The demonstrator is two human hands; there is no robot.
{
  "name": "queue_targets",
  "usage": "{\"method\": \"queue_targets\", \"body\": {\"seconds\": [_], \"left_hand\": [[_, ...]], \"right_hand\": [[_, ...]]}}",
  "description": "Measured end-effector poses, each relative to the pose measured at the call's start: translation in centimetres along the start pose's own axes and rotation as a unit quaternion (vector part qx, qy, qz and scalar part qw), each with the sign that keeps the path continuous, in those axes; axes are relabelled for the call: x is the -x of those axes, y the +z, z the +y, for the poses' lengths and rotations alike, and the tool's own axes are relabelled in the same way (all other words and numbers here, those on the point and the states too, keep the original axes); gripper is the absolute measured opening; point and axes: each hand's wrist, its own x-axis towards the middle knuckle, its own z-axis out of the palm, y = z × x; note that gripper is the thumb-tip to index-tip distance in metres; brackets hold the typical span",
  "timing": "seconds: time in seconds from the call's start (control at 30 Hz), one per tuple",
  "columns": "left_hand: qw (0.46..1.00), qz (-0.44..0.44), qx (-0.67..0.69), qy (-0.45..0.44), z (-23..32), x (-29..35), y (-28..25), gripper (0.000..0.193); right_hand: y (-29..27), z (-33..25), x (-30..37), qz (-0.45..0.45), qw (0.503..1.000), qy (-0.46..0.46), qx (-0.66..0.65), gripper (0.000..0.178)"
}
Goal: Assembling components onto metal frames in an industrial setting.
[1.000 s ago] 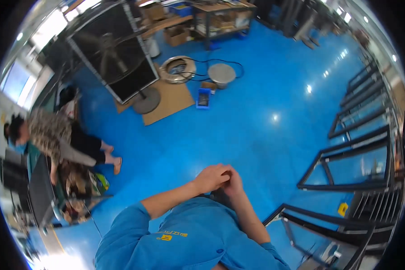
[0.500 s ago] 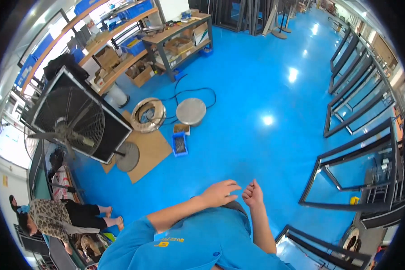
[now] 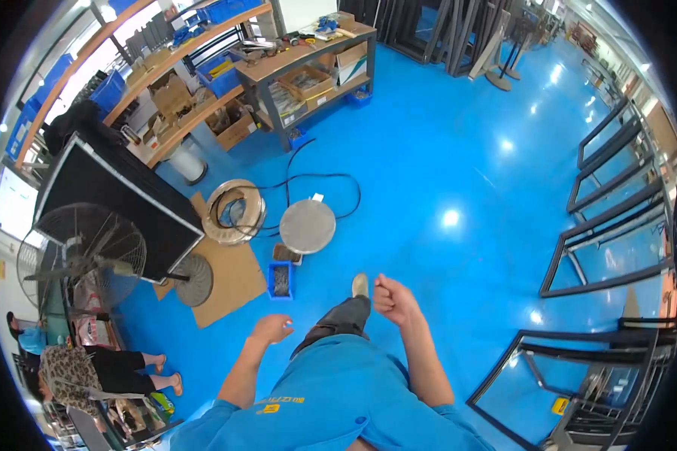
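My left hand hangs in front of my body at the left, its fingers curled in and nothing visible in them. My right hand is raised a little farther out, closed in a loose fist that looks empty. Neither one touches anything. Below and between them, one foot in a light shoe is stepping on the blue floor. Nearest to the left hand is a blue bin of small dark metal parts, with a small brown box and a round grey-topped stool just beyond.
At left, a wrapped coil and a pedestal fan stand by a cardboard sheet; a black cable loops on the floor. A workbench stands behind. Dark frames line the right. Another person is at lower left.
My hands have moved apart: the left drew back to the left and curled, the right shifted slightly left and outward. A foot came into view, and the stool and bin now appear closer.
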Motion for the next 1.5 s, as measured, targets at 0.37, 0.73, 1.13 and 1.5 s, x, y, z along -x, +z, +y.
{"method": "queue_targets", "body": {"seconds": [0.37,0.73,1.13,1.5], "left_hand": [[0.912,0.186,-0.036,0.362,26.0,-38.9,-20.4,0.024],[0.988,0.084,0.001,0.127,23.0,-58.8,-17.4,0.025],[0.794,-0.023,0.352,-0.495,8.1,-50.4,-6.9,0.025],[0.95,0.163,0.171,-0.202,5.6,-85.3,-27.0,0.024]], "right_hand": [[-3.4,-28.8,-0.2,0.121,0.947,-0.297,0.0,0.04],[-11.4,-53.0,-9.7,0.175,0.936,-0.277,-0.129,0.022],[2.9,-81.3,-39.4,-0.027,0.977,-0.175,0.12,0.02],[9.6,-87.9,-61.2,0.128,0.984,-0.096,0.073,0.025]]}}
